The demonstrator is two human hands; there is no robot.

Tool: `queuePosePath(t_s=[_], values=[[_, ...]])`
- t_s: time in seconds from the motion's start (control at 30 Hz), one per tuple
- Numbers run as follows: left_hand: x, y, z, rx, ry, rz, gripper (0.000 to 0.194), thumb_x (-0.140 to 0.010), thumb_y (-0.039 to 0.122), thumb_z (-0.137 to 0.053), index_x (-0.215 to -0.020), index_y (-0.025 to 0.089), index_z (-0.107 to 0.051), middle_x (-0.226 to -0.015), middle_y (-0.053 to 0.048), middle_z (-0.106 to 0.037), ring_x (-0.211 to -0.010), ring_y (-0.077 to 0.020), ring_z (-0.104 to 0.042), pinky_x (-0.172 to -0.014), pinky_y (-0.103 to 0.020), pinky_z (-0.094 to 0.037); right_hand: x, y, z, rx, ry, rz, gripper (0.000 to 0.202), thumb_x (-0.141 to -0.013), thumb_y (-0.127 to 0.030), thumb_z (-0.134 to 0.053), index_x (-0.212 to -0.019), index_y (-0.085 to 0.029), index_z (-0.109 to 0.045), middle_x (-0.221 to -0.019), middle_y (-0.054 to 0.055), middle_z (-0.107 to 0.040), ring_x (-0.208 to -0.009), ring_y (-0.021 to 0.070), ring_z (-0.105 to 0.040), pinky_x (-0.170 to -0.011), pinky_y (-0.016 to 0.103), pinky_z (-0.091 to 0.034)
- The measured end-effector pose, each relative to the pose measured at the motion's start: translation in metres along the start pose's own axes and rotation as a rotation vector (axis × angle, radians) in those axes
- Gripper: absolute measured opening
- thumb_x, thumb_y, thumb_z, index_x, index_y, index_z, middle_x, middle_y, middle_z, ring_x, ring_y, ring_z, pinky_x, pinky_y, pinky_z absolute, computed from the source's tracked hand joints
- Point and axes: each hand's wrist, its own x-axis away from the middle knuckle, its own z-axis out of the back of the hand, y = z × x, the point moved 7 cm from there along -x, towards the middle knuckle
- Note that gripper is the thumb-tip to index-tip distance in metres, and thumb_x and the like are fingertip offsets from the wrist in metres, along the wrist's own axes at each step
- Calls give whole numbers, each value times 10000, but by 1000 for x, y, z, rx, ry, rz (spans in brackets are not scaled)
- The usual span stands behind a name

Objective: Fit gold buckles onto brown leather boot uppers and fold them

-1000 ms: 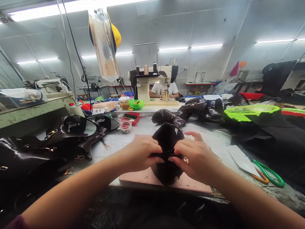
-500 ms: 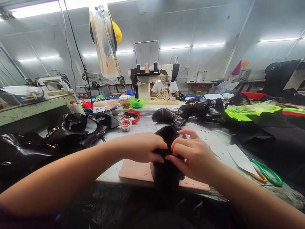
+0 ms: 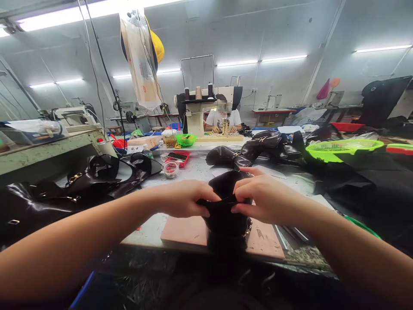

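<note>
A dark boot piece point(image 3: 226, 224) with a gold chain on its right side stands over the near edge of a pink board point(image 3: 185, 231). My left hand point(image 3: 187, 199) pinches the left part of its upper rim between thumb and fingers. On the right part of the same rim, my right hand point(image 3: 258, 196) is closed, thumb on the near side and fingers inside the opening. The dark inner lining shows behind the hands. The lower end of the piece fades into shadow.
Glossy dark boots lie at left point(image 3: 97, 176) and behind the hands point(image 3: 258, 148). A red tray point(image 3: 182, 162) holds a phone, beside a clear round tub point(image 3: 171, 169). Green baskets point(image 3: 342, 148) and black material fill the right. A person point(image 3: 223, 118) sits behind a sewing machine point(image 3: 195, 116).
My left hand has shifted left and my right hand slightly right, so they are further apart along the rim. The gold chain now shows. My right forearm covers more of the green-handled scissors.
</note>
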Motion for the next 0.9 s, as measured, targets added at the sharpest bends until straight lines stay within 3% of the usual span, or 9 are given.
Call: queuePosePath(t_s=[0.07,0.17,0.27,0.4,0.53,0.73,0.8,0.9], values=[[-4,2,-1,-79,-86,38,411,-726,95,-584,-1120,209,-553,-945,-12,-608,-835,-153,-537,-722,-226,-399,-1,-8,-1,40,56,-15,201,-737,-222,-614,-549,-179,-556,-580,-36,-583,-564,108,-554,-1009,454,-255],[-13,8,3,-236,-44,77,219,-730,196,-620,-947,173,-621,-869,-24,-602,-793,-165,-532,-691,-236,-396,-1,-15,-1,72,102,-27,153,-744,-201,-591,-593,-178,-594,-617,-13,-612,-610,129,-583,-1019,450,-258],[-18,12,4,-248,48,90,70,-750,226,-614,-740,163,-644,-754,-5,-589,-723,-140,-516,-643,-216,-377,4,-10,-2,2,19,-7,116,-747,-256,-616,-653,-186,-611,-822,17,-672,-734,157,-620,-1046,464,-224],[-12,3,0,-136,67,139,11,-726,181,-632,-721,180,-641,-690,33,-564,-689,-115,-497,-600,-191,-356,11,10,1,-80,-49,-32,167,-745,-312,-633,-637,-197,-577,-1035,31,-648,-907,201,-602,-1034,467,-255],[-4,-2,-2,17,8,142,110,-733,106,-597,-798,183,-641,-696,58,-576,-689,-97,-505,-615,-175,-366,13,22,2,-147,0,-63,193,-767,-266,-616,-619,-192,-516,-771,-14,-640,-699,130,-589,-1045,452,-236],[-6,2,-7,-58,-226,118,464,-677,112,-640,-1118,210,-533,-964,8,-611,-854,-158,-524,-691,-212,-399,11,1,0,-109,116,21,156,-753,-206,-619,-626,-190,-529,-622,-41,-562,-615,112,-555,-1006,428,-309],[-12,6,-6,-84,-172,76,480,-652,110,-662,-1104,209,-537,-1006,-1,-602,-876,-163,-522,-711,-218,-399,11,-8,2,-80,154,45,172,-760,-193,-600,-612,-191,-512,-628,-30,-571,-630,121,-566,-998,427,-325],[-18,10,-3,-56,10,18,209,-674,118,-655,-868,187,-616,-890,22,-615,-839,-148,-530,-710,-214,-389,14,-13,2,-51,121,57,182,-783,-223,-582,-626,-195,-494,-725,-3,-609,-729,148,-594,-1023,466,-284]])
